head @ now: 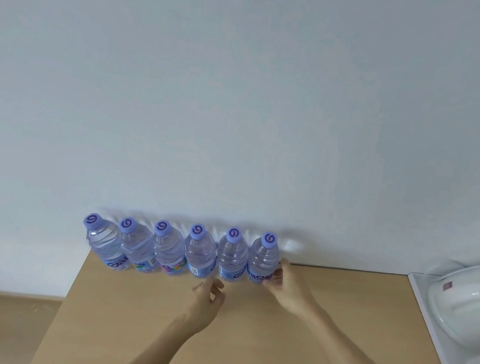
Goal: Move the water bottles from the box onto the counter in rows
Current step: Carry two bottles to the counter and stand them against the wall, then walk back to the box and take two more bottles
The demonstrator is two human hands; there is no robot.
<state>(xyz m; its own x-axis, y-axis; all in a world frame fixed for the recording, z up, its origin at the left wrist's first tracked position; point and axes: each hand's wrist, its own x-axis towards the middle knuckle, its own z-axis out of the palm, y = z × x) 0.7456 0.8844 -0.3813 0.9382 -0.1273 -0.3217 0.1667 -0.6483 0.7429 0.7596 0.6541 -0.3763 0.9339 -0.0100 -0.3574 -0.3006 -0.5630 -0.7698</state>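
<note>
Head view: right hand (283, 287), grip seemingly around rightmost bottle (263, 260); left hand (207, 299) loose, empty.

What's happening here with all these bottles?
A person is lining up water bottles along the back of a wooden counter, against the wall. Six stand upright in a row. The right hand grips the rightmost bottle near its label, while the left hand hovers just in front of the row, holding nothing. No box shows.

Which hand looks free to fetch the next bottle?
Probably the left hand: it hovers loosely curled, holding nothing. The right hand grips the end bottle of the row.
</note>
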